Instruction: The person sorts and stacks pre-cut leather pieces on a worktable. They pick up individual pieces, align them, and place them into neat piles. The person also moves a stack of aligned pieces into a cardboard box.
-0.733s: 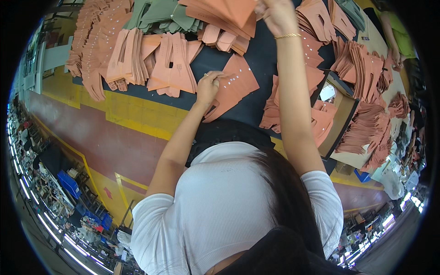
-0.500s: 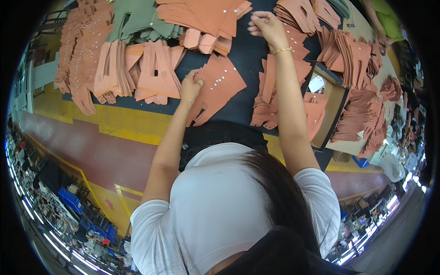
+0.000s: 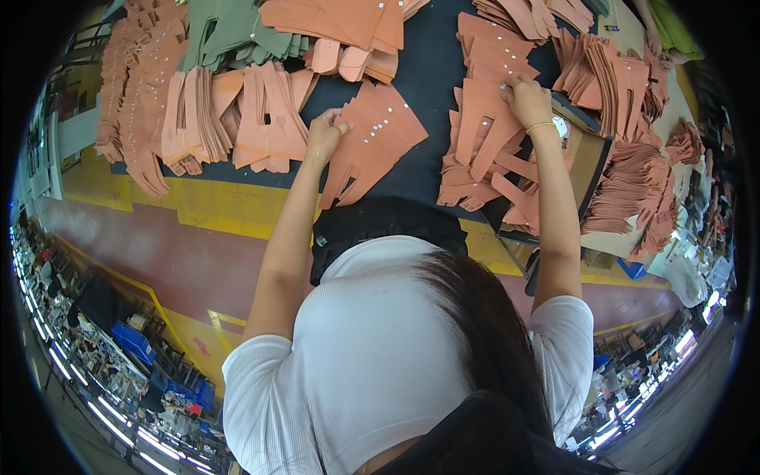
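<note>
And here we are at the dark, flat worktable (image 3: pixel 434 75), both hands busy at 2 spots! The left hand (image 3: pixel 324 136) is on the left edge of an orange, leather-like flat piece with a slotted tail and small white marks (image 3: pixel 374 142), thumb over the top, fingers curled in; whether it truly pinches, I cannot tell. That piece lies near the table's front edge, right before the waist, slotted end pointing down-left. Over to the right hand (image 3: pixel 529 103), bent at the knuckles, fingertips down at the upper part of an overlapping spread of orange slotted pieces (image 3: pixel 479 131); what sits between its fingers is hidden, so pinching or merely touching, I cannot say. My call on the step in hand: sorting out single layers of these pieces, 1 hand steadying, 1 at the spread. A clean next move calls for a hold on just the top layer, with its neighbours kept flat. Now the room: a bare dark strip runs between the 2 spots, the best lane going. Left is tighter, with orange slotted stacks (image 3: pixel 273 115) just beside the left hand. Right, the open black-rimmed box with tan inner walls (image 3: pixel 587 162) stands close by the right forearm, its rim worth minding.
</note>
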Motion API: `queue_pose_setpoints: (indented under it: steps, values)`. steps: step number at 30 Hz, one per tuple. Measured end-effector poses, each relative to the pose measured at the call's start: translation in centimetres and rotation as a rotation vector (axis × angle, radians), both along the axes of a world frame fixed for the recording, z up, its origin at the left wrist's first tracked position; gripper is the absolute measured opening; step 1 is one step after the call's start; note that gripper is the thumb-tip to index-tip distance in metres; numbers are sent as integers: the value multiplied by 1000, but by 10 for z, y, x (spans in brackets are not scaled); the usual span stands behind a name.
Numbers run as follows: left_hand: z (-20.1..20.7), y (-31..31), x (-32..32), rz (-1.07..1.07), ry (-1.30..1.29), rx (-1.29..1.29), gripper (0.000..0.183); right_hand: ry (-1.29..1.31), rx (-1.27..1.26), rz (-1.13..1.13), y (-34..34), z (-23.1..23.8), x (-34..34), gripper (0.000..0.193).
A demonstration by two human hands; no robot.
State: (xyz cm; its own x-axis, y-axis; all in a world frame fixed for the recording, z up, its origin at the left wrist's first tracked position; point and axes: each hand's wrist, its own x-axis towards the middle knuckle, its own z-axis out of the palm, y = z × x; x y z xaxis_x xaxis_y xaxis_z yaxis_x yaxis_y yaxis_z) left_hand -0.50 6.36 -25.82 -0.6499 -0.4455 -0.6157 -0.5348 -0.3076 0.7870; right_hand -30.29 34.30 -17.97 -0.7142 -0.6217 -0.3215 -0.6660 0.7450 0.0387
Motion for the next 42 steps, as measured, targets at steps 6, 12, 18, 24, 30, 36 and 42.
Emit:
queue_pose_setpoints:
  steps: [6,12,18,24,30,36,42]
  values:
    - [-4,2,2,33,41,28,25,168,36,55,-4,6,11,30]
    - [-3,5,3,60,50,21,25,178,-21,94,-8,34,18,26]
    - [-5,4,3,41,31,45,25,-55,-168,39,-9,82,32,24]
    - [-10,4,4,31,45,-39,25,-87,-171,54,-13,128,54,16]
    - [-13,5,6,57,76,-3,25,-154,-219,70,-15,156,64,16]
    - [-14,6,6,52,94,-39,24,-227,-415,63,-26,182,75,13]
    - [-1,25,11,-70,-66,-645,27,-560,-673,162,-35,187,93,17]
